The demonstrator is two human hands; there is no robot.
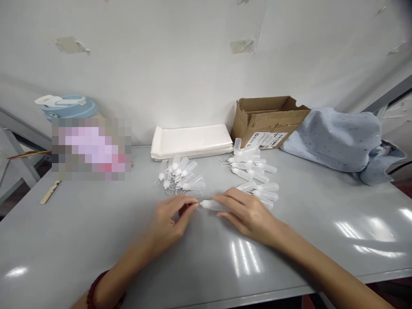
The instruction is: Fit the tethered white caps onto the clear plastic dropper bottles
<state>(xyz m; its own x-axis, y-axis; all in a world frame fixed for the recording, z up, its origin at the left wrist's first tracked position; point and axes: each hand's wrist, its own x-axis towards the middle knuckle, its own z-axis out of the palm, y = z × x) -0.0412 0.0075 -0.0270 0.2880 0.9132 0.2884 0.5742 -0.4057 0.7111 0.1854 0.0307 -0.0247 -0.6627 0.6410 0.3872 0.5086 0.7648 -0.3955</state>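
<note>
My right hand point(244, 212) is closed round the body of a translucent plastic dropper bottle point(208, 204), which lies sideways with its narrow tip pointing left. At that tip, my left hand point(176, 214) has thumb and forefinger pinched together. Whatever sits between those fingertips is too small to make out. Just beyond the left hand lies a loose pile of similar dropper bottles point(193, 185) with thin looped cords or straps. A second group of dropper bottles point(254, 165) is spread behind the right hand, most with their tips facing left.
White padded envelopes point(193, 139) are stacked against the wall. Right of them stands an open cardboard box point(273, 120), and beside it a pale blue speckled cloth point(334, 137). A blue-lidded bottle point(71, 106), partly blurred out, stands at the left of the grey table point(112, 249).
</note>
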